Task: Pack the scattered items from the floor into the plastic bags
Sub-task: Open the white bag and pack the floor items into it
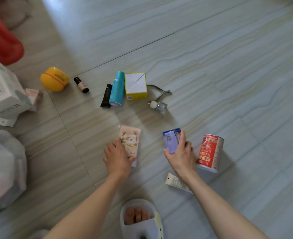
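Two items are being gathered at once in the head view, so the pick-up step of the packing is judged to be in hand. The left hand [117,156] is laid flat on a pink illustrated packet [130,144], fingers spread loosely over its near edge; the packet lies on the floor [228,66] and does not look lifted yet. The right hand [181,153] is closed around a blue-and-white carton [171,139], thumb on one side and fingers on the other, the carton standing upright within the grasp.

Just to the right of the right hand a red can [211,151] is seen, and under its wrist a white tube [175,183] lies flat. Well ahead of both hands, a teal spray bottle [116,88], a black tube [107,96], a yellow-edged box [136,86] and a yellow round case [54,79] are left on the floor. Far to the left of the left hand, a white plastic bag [4,169] is seen.

For the next move, the thin packet would probably need to be pinched by an edge before both items are carried left to the bag, whose mouth cannot be made out.
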### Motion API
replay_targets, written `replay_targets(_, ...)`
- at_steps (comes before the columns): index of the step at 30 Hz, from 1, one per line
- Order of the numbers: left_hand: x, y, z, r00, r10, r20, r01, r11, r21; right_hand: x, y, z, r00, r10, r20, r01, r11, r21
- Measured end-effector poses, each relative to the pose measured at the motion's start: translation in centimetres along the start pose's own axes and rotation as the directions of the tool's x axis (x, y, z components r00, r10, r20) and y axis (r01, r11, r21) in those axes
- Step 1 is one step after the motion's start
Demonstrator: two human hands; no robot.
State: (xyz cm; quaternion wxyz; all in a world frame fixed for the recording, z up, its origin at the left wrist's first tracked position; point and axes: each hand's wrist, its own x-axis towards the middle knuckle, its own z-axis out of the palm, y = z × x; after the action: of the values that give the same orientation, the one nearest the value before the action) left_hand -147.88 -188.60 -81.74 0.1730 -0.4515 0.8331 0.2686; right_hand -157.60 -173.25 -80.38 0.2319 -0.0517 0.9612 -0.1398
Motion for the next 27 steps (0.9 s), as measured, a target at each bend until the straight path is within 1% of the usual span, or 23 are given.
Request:
replay_targets(2, 0.1, 0.2, 0.2, 0.998, -0.059, 0.028, 0.061, 0.996, -0.062, -0.4, -0.2, 0.2, 0.999, 0.001, 0.054, -0.007, 0.995, 0.100)
replay_targets(4, 0.4, -0.2, 0.3, 0.991, -0.121, 0.053, 0.129, 0.975, -0.182, -1.0, -0.7, 0.3, 0.994, -0.002, 0.111, -0.023, 0.975, 0.221)
replay_targets(5, 0.5, -0.4, 0.0, 0.990, -0.119, 0.071, 0.133, 0.960, -0.245, -1.3, -1.1, 0.3, 0.992, 0.005, 0.129, -0.041, 0.960, 0.276)
replay_targets(7, 0.6, -0.7, -1.5, 0.994, -0.039, 0.106, 0.070, 0.951, -0.300, -2.2, -2.4, 0.2, 0.989, -0.019, 0.148, -0.039, 0.922, 0.385)
replay_targets(9, 0.6, -1.2, -4.3, 0.996, 0.057, 0.075, -0.036, 0.966, -0.256, -3.1, -4.0, -0.3, 0.987, -0.045, 0.152, -0.033, 0.880, 0.474)
replay_targets(11, 0.3, -1.5, -8.2, 0.989, 0.141, 0.053, -0.131, 0.978, -0.161, -4.0, -5.9, -1.4, 0.987, -0.044, 0.158, -0.051, 0.836, 0.547)
replay_targets(15, -2.0, -2.1, -17.8, 0.965, 0.256, 0.056, -0.255, 0.967, -0.014, -6.6, -11.1, -4.9, 0.980, -0.089, 0.181, -0.062, 0.724, 0.688)
replay_targets(17, -4.2, -2.8, -23.1, 0.937, 0.348, -0.039, -0.347, 0.938, 0.015, -8.4, -13.9, -6.8, 0.969, -0.160, 0.188, -0.025, 0.694, 0.719)
replay_targets(19, -6.4, -4.5, -27.5, 0.870, 0.444, -0.213, -0.452, 0.892, 0.012, -10.4, -16.8, -8.6, 0.951, -0.236, 0.198, -0.003, 0.636, 0.772)
replay_targets(21, -9.2, -7.1, -31.2, 0.804, 0.445, -0.394, -0.494, 0.869, -0.026, -12.6, -20.0, -10.0, 0.918, -0.325, 0.229, -0.005, 0.567, 0.824)
replay_targets(22, -10.4, -8.8, -32.7, 0.778, 0.409, -0.477, -0.493, 0.868, -0.059, -13.9, -21.5, -10.6, 0.893, -0.375, 0.249, -0.006, 0.544, 0.839)
replay_targets(24, -12.9, -12.7, -34.9, 0.734, 0.293, -0.613, -0.457, 0.881, -0.127, -16.4, -24.6, -11.4, 0.827, -0.483, 0.287, 0.031, 0.548, 0.836)
replay_targets(26, -15.0, -17.4, -36.0, 0.725, 0.135, -0.676, -0.348, 0.918, -0.190, -18.8, -27.6, -11.5, 0.750, -0.593, 0.293, 0.153, 0.587, 0.795)
replay_targets(27, -15.9, -19.8, -36.2, 0.730, 0.074, -0.679, -0.277, 0.941, -0.196, -20.0, -29.2, -11.2, 0.705, -0.652, 0.278, 0.258, 0.601, 0.756)
